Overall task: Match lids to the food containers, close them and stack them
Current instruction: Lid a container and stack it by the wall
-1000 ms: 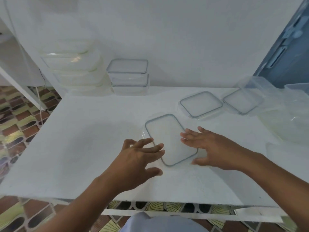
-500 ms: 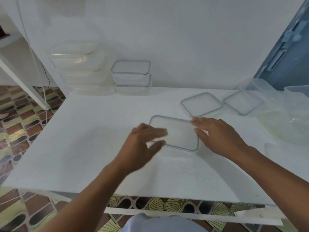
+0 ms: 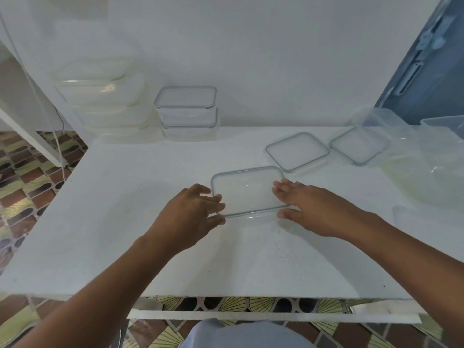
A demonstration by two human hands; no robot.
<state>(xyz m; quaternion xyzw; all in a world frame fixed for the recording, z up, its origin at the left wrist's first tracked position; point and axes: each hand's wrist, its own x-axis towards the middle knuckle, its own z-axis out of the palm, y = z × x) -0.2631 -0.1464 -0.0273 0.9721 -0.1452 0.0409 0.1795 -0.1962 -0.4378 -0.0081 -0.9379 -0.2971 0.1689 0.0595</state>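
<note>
A clear rectangular container [image 3: 247, 190] with a grey-rimmed lid on it lies flat in the middle of the white table [image 3: 120, 222]. My left hand [image 3: 190, 212] holds its left end, fingers curled over the edge and thumb at the front-left corner. My right hand [image 3: 311, 204] rests on the right end with fairly straight fingers on the lid and its thumb against the front-right corner. Two loose square lids [image 3: 297, 150] [image 3: 359, 145] lie behind it to the right.
Two closed rectangular containers [image 3: 187, 111] are stacked at the back by the wall. Left of them stands a stack of larger closed containers [image 3: 100, 96]. Open clear tubs [image 3: 426, 169] crowd the right side. The table's front edge is near my body.
The lidded container has been turned from a diagonal to nearly square with the table edge. Both hands have shifted to its two short ends.
</note>
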